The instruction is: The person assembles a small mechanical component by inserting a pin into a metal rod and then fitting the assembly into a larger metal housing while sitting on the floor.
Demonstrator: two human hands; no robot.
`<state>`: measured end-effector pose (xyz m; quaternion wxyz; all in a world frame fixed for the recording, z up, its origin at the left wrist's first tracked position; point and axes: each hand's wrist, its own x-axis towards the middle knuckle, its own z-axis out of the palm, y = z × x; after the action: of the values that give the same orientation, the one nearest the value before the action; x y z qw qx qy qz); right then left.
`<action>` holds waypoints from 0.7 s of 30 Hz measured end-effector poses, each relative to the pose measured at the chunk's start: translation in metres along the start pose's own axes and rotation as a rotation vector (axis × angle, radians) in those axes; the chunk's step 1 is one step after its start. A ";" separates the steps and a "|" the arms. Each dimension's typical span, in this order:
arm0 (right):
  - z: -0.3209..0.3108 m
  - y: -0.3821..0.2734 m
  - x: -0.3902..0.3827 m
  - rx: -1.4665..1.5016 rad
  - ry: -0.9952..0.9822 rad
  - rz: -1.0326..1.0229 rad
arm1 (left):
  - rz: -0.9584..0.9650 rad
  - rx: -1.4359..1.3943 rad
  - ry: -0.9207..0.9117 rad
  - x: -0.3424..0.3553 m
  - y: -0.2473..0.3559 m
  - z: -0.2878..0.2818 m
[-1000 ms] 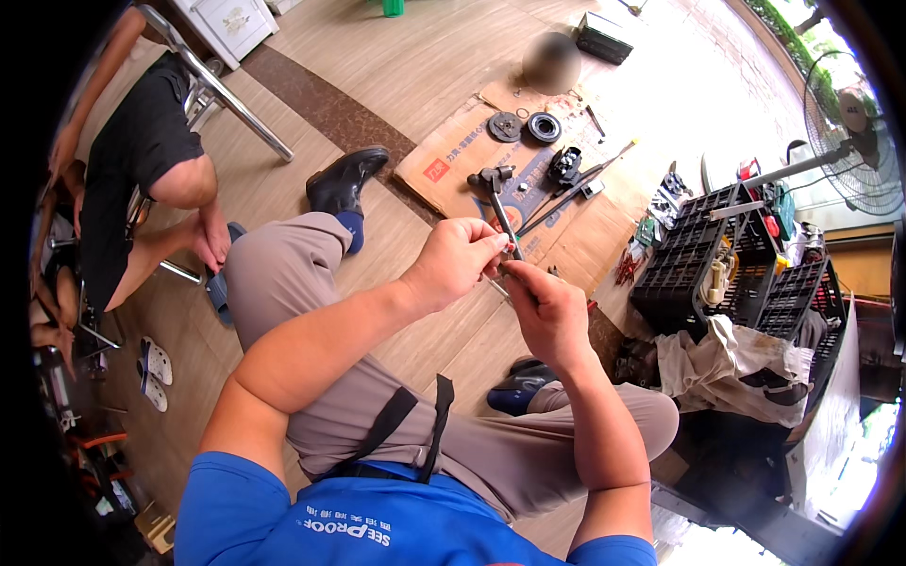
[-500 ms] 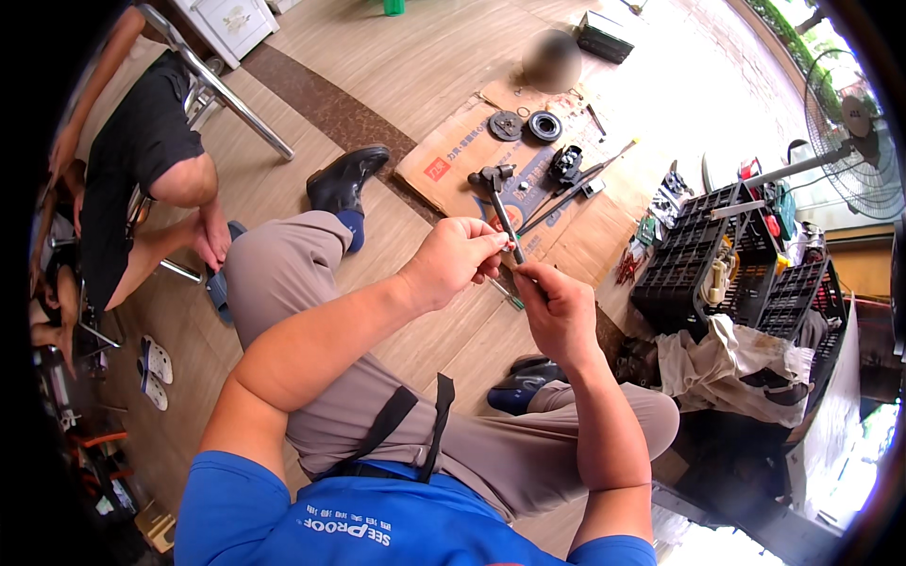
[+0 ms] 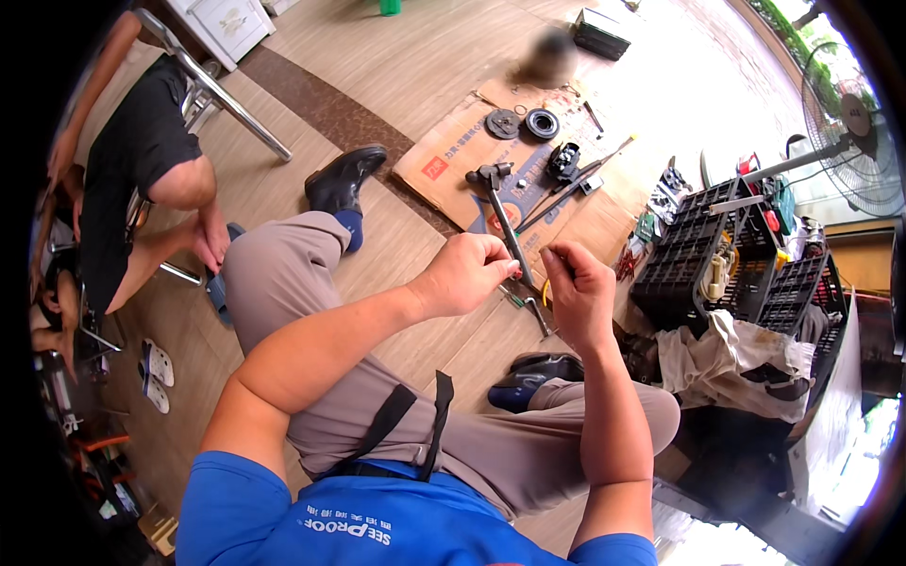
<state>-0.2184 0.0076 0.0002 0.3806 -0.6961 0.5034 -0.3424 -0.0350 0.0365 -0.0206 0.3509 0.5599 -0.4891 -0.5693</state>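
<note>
My left hand (image 3: pixel 458 278) pinches a small red-and-silver piece (image 3: pixel 517 273) just in front of the long dark metal bar with a T-shaped head (image 3: pixel 502 209). My right hand (image 3: pixel 580 297) is raised to the right of the bar, apart from my left, thumb and fingers closed together; what they hold, if anything, I cannot make out. A cardboard sheet (image 3: pixel 429 189) lies beyond my hands, bearing a dark disc (image 3: pixel 502 123), a black ring (image 3: pixel 542 123) and a black housing (image 3: pixel 563 161). Small tools (image 3: pixel 538 316) lie on the floor below the bar.
At the left another person's bare leg (image 3: pixel 179 184) rests beside a metal chair (image 3: pixel 245 123). White clogs (image 3: pixel 156 374) sit on the floor. Black crates (image 3: pixel 679 264) with parts, a crumpled cloth (image 3: pixel 736 363) and a fan (image 3: pixel 854 127) stand at the right. A black case (image 3: pixel 601 33) lies at the back.
My right hand has moved right and upward, away from the bar and my left hand. My left hand has moved slightly down, and the tools beneath show more.
</note>
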 end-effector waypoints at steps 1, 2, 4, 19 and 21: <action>0.000 0.003 0.001 -0.016 0.008 -0.006 | -0.019 0.027 -0.060 -0.001 0.002 0.000; 0.002 0.005 0.001 -0.029 0.013 -0.014 | -0.020 0.028 -0.058 -0.001 0.002 0.000; 0.005 0.008 0.002 0.008 0.012 0.013 | -0.025 0.014 -0.077 -0.002 0.002 0.000; 0.027 0.042 -0.003 0.547 -0.417 0.559 | -0.043 -0.481 0.079 0.009 0.011 -0.028; 0.028 0.039 -0.002 0.427 -0.295 0.557 | 0.009 -0.345 0.139 0.010 0.010 -0.026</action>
<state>-0.2122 0.0067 -0.0478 0.6640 -0.4793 0.5305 -0.2191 -0.0120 0.0203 -0.0108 0.4771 0.5273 -0.3613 -0.6032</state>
